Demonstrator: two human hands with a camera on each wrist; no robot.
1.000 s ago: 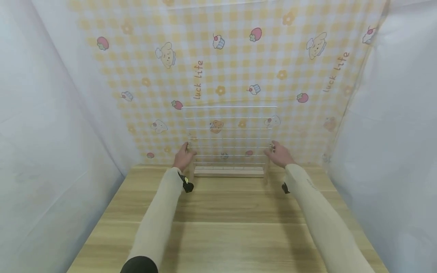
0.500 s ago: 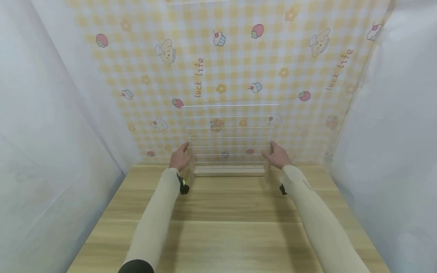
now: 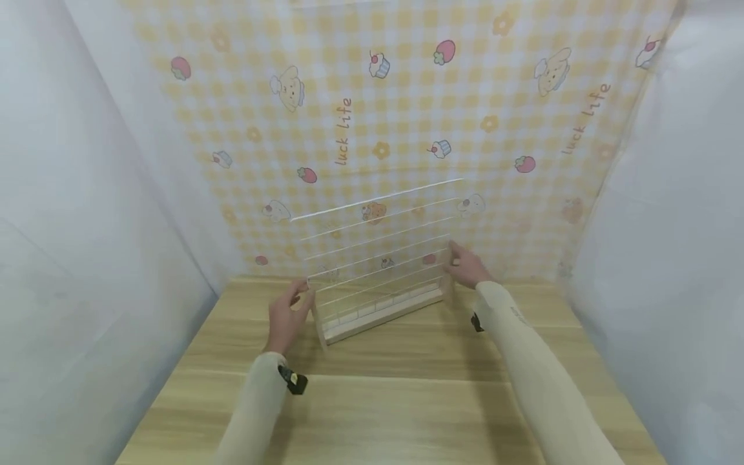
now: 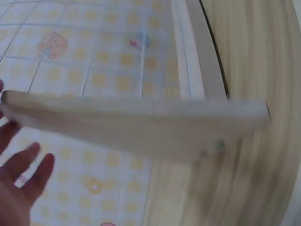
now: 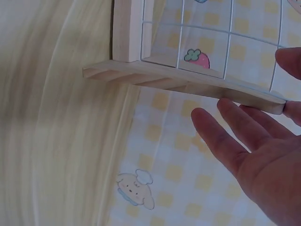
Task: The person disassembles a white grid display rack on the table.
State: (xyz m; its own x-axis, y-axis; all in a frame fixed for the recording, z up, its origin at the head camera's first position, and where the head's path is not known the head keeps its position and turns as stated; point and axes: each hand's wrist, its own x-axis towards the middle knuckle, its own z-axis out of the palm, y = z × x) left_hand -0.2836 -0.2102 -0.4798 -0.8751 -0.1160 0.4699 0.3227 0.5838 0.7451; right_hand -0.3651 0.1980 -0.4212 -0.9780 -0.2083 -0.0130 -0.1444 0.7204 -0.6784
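A wire grid rack with a pale wooden base bar [image 3: 383, 315] stands slantwise on the table, its left end nearer me. Its white top wire [image 3: 378, 199] slopes up to the right. My left hand [image 3: 286, 316] holds the left wooden side piece [image 4: 131, 122], which is blurred in the left wrist view. At the other end, my right hand [image 3: 467, 266] grips the upper end of the right side piece [image 5: 188, 84]. In the right wrist view, several fingers reach along the outer face of that piece and the thumb lies over the wire side.
The wood-grain table [image 3: 383, 413] stretches toward me. Behind the rack hangs a yellow checked cloth [image 3: 407, 116] with cartoon prints. White sheets flank the table at left [image 3: 87, 258] and right [image 3: 657, 271].
The rack's left end has swung toward me as my left hand came back and slightly left. My right hand has shifted only a little, so the rack has turned from straight to slanted.
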